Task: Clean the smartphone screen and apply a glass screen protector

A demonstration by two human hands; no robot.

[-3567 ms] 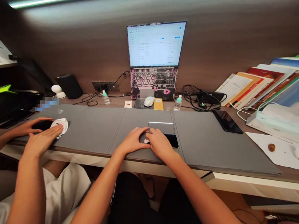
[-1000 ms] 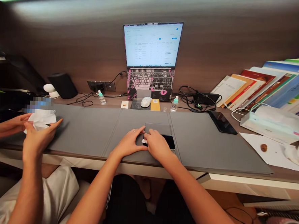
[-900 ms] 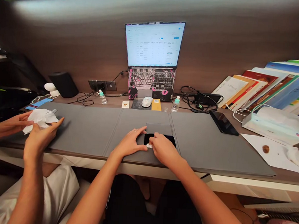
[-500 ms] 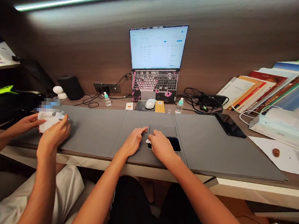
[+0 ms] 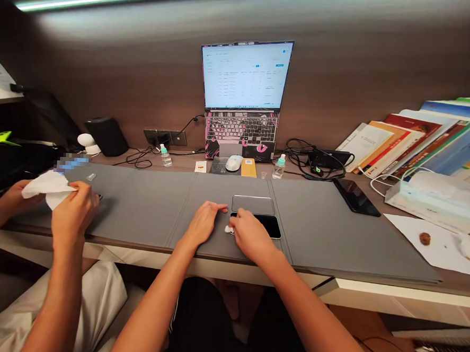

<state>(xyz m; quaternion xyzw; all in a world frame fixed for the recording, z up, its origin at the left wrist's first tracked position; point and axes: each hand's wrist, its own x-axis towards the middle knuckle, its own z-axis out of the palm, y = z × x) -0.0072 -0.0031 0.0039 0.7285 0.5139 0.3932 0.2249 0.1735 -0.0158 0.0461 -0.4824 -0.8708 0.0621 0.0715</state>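
Note:
My left hand [image 5: 204, 223] lies on the grey desk mat [image 5: 315, 223], fingers curled down and resting flat beside a black phone [image 5: 269, 226]. My right hand [image 5: 248, 235] covers the phone's left end and pinches a small white wad [image 5: 228, 229] against it. A second phone or grey slab [image 5: 253, 204] lies just behind the black phone. At the far left a person's two hands [image 5: 71, 211] hold a crumpled white tissue [image 5: 47, 186] above the mat.
An open laptop [image 5: 243, 99] stands at the back wall with a white mouse [image 5: 233, 162], two small bottles [image 5: 279, 166] and cables. A dark tablet [image 5: 351, 196], a stack of books [image 5: 424, 137] and a tissue pack [image 5: 433, 196] are on the right.
My right hand has kept rubbing the white wad over the black phone's left end in small moves. The person at left lifted the tissue off the mat and works it in both hands.

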